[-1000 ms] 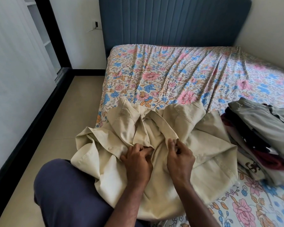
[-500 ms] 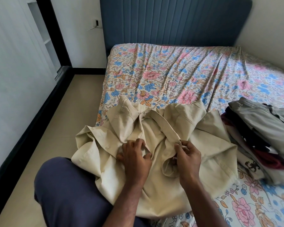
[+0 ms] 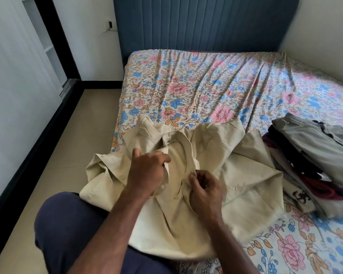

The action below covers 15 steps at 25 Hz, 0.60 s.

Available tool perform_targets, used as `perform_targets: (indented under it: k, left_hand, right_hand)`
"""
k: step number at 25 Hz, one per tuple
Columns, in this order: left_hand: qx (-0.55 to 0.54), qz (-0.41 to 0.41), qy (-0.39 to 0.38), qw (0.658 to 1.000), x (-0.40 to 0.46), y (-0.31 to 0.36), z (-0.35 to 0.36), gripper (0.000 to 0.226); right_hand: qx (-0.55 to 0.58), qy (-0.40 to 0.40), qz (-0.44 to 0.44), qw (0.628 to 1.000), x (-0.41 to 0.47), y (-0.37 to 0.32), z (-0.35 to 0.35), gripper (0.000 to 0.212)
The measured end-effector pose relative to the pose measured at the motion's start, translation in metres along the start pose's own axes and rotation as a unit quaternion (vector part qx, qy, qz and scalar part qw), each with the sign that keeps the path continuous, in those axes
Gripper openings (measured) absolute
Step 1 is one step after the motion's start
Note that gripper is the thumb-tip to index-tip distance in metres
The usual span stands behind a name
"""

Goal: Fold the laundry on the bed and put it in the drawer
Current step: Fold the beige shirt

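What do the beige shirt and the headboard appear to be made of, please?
Shirt: probably a woven cotton or linen blend, matte; it creases softly and holds crisp stitched seams. Headboard: seems upholstered in dull blue-grey fabric, with padded vertical channels; it could be faux leather, but shows no shine.

Stack of folded clothes, grey garment on top [image 3: 315, 141]: cut off by right edge, lower layers mostly covered. Left hand [image 3: 147, 171] motion-blurred; fingertips buried in crumpled beige button-up shirt [image 3: 246, 175], grip unclear. Shirt's near hem hidden behind forearms. Floral-sheeted bed [image 3: 206, 86] runs off right and bottom edges.
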<state>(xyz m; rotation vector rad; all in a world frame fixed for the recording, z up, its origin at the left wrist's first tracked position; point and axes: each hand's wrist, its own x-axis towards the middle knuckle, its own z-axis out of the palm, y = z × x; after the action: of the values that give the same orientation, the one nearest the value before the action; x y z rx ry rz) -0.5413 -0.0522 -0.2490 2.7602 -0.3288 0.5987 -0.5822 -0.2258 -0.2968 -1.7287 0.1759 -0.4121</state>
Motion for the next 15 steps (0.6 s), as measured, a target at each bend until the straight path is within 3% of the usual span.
perform_targets:
  k: [2, 5, 8, 11, 15]
  left_hand:
    - [0.111, 0.113, -0.06, 0.985, 0.024, -0.005, -0.026, 0.023]
    - [0.278, 0.263, -0.181, 0.906, 0.046, -0.006, -0.059, 0.02]
    - [0.288, 0.361, -0.268, 0.845, 0.058, 0.013, -0.069, 0.02]
    - [0.185, 0.296, -0.408, 0.843, 0.058, 0.042, -0.054, 0.029]
    - [0.007, 0.189, -0.391, 0.901, 0.05, 0.057, -0.028, 0.031]
  right_hand:
    - [0.019, -0.013, 0.03, 0.999, 0.0, 0.012, 0.002, 0.01]
    - [0.074, -0.017, 0.072, 0.994, 0.004, 0.017, 0.001, 0.012]
    - [0.07, -0.015, 0.019, 0.997, 0.001, 0.014, 0.002, 0.011]
    - [0.146, -0.021, 0.008, 0.989, -0.004, 0.018, 0.001, 0.013]
    - [0.199, -0.034, -0.015, 0.979, -0.003, 0.017, 0.0, 0.011]
